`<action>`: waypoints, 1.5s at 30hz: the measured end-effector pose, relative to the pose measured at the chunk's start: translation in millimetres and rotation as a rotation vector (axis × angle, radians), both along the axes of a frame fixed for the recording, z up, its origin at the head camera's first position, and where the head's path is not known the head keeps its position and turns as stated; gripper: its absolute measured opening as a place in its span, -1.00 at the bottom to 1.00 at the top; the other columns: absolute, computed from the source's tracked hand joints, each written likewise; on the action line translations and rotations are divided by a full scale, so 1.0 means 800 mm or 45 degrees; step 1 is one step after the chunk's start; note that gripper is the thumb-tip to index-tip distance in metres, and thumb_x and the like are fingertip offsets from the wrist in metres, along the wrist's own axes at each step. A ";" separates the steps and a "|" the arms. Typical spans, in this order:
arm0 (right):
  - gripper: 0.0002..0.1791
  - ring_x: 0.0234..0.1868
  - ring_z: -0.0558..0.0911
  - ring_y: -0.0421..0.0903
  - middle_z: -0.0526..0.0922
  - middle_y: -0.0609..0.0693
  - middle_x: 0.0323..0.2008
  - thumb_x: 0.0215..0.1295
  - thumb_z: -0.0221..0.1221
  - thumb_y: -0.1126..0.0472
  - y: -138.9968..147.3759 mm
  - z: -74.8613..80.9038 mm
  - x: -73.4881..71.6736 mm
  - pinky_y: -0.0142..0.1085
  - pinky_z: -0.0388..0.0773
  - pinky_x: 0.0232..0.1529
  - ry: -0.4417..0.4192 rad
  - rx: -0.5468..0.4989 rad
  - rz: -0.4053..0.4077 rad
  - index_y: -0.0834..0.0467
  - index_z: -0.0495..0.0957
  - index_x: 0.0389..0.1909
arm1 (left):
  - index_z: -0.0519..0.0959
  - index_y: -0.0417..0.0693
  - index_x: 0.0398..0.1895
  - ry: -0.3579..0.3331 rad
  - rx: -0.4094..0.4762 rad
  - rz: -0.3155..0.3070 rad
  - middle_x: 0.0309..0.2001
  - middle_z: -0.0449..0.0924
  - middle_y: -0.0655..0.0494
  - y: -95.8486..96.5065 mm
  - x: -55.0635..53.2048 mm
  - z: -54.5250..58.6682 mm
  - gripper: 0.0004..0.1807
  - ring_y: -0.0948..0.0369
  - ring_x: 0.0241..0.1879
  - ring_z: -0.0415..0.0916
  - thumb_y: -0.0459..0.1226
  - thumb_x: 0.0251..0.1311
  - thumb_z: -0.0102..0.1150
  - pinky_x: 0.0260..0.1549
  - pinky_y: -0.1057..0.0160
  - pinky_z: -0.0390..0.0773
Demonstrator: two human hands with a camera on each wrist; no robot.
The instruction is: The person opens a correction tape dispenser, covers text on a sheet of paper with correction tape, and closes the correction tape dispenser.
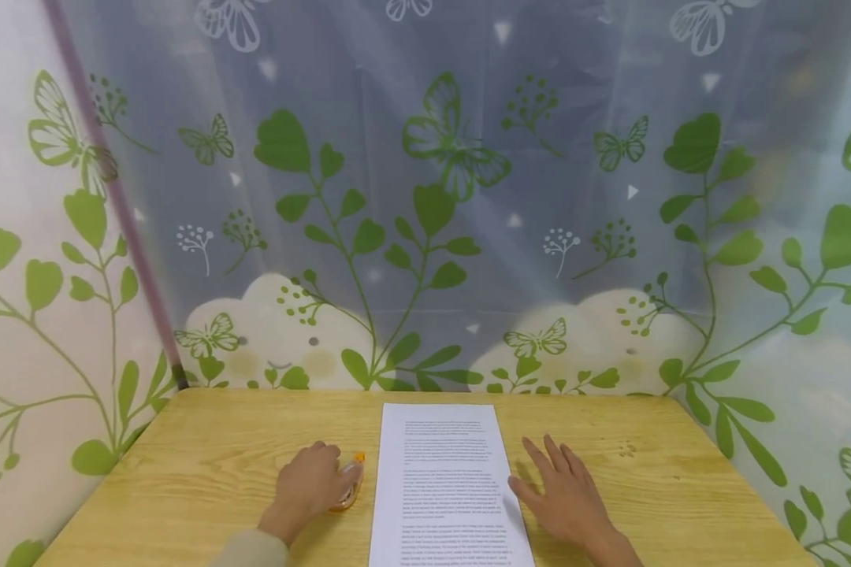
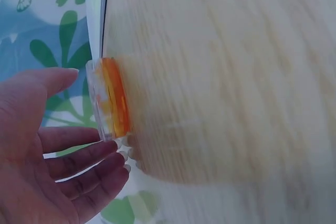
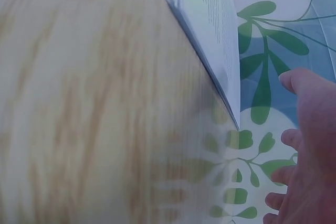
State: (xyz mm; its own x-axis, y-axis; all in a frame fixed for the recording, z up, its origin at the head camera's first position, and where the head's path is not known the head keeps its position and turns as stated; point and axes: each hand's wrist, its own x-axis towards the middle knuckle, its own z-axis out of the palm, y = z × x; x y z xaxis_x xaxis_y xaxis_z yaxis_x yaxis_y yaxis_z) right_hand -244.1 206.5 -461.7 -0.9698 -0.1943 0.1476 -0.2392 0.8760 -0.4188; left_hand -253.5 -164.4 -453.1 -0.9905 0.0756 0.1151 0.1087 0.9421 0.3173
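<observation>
A correction tape dispenser (image 2: 116,100) with a clear case and orange parts lies on the table, left of the paper. My left hand (image 1: 312,482) is at it. In the left wrist view the thumb stands apart from the case, and the fingertips are right at its lower end. A stack of white printed paper (image 1: 440,488) lies lengthwise between my hands, its thickness showing at the edge in the right wrist view. On its right side, my right hand (image 1: 566,496) has its fingers spread, the thumb close to the paper's edge, and holds nothing.
The wooden table (image 1: 255,429) reaches back to a hanging curtain (image 1: 574,236) printed with green leaves and butterflies, which also runs along both sides. Small dark marks (image 1: 627,450) show on the tabletop right of the paper.
</observation>
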 end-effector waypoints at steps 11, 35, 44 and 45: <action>-0.25 0.33 0.12 0.40 0.17 0.39 0.34 0.34 0.00 -0.26 -0.003 -0.012 0.000 0.24 0.01 0.26 0.070 -0.026 0.022 0.12 0.26 0.39 | 0.46 -0.09 -0.65 -0.028 0.038 0.046 -0.51 0.41 0.09 0.010 -0.011 -0.009 -0.59 0.19 -0.58 0.31 0.03 0.06 0.24 -0.68 0.21 0.34; -0.28 0.35 0.09 0.38 0.14 0.37 0.36 0.37 0.00 -0.23 0.000 -0.012 -0.001 0.21 -0.02 0.29 -0.013 -0.029 -0.019 0.08 0.22 0.41 | 0.22 0.05 -0.86 -0.055 0.215 0.077 -0.86 0.12 0.29 0.010 -0.022 0.004 -0.57 0.34 -0.81 0.04 -0.17 -0.07 0.25 -0.83 0.41 0.04; -0.27 0.36 0.04 0.40 0.10 0.38 0.38 0.38 -0.02 -0.23 0.003 -0.002 -0.001 0.28 0.00 0.25 -0.058 -0.095 -0.049 0.12 0.20 0.42 | 0.55 -0.03 -0.63 0.109 0.510 0.086 -0.71 0.44 0.24 0.007 -0.024 0.039 -0.68 0.30 -0.71 0.27 -0.03 0.07 0.32 -0.72 0.32 0.26; -0.26 0.36 0.05 0.40 0.10 0.38 0.38 0.38 -0.02 -0.24 0.002 -0.002 -0.001 0.29 0.03 0.23 -0.061 -0.109 -0.052 0.12 0.20 0.42 | 0.60 -0.04 -0.56 0.128 0.562 0.099 -0.64 0.52 0.22 0.007 -0.024 0.043 -0.69 0.28 -0.65 0.36 -0.01 0.08 0.32 -0.68 0.28 0.34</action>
State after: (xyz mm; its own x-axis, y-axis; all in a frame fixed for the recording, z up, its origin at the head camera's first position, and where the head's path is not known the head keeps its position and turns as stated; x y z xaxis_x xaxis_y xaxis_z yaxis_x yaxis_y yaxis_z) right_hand -244.6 208.4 -463.1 -0.9830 -0.1429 0.1154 -0.1819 0.8451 -0.5027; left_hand -272.7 -158.7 -418.4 -0.9736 -0.0766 0.2151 0.0935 0.7256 0.6817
